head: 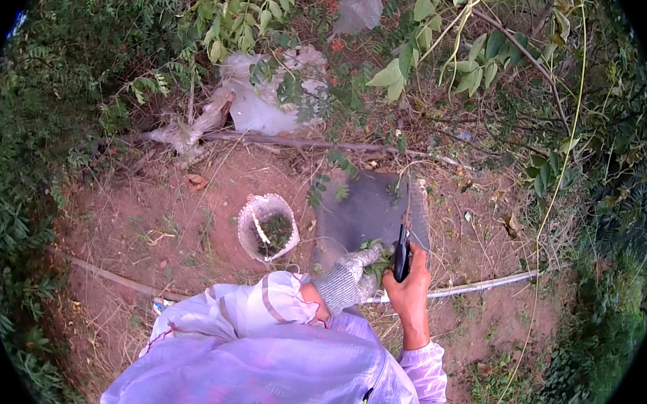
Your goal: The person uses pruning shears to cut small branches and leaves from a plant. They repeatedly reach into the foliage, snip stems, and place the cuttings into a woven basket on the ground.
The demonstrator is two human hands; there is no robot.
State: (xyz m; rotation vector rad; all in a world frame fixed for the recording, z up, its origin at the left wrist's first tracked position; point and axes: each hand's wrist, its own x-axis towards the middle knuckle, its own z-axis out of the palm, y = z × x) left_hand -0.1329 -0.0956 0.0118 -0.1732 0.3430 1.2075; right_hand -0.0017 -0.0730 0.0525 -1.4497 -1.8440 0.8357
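My left hand (352, 274), in a grey knitted glove, is closed around a small bunch of green leaves (376, 262) in front of my body. Right beside it, my bare right hand (411, 278) holds a pair of pruning shears (403, 252) by the black handles, blades pointing away from me. Whether the blades are apart cannot be told. Beyond both hands, a dark flat sheet (357, 204) lies on the soil. To the left of the sheet stands a white woven basket (245, 236) with a handle across its top and green leaves (276, 232) inside.
A pale pipe or pole (483, 285) runs along the ground at the right, and a similar one (121, 282) at the left. A thin branch (305, 143) lies beyond the basket, near crumpled plastic sheeting (268, 108). Leafy branches (474, 60) hang at the top; a long vine (555, 190) crosses the right side.
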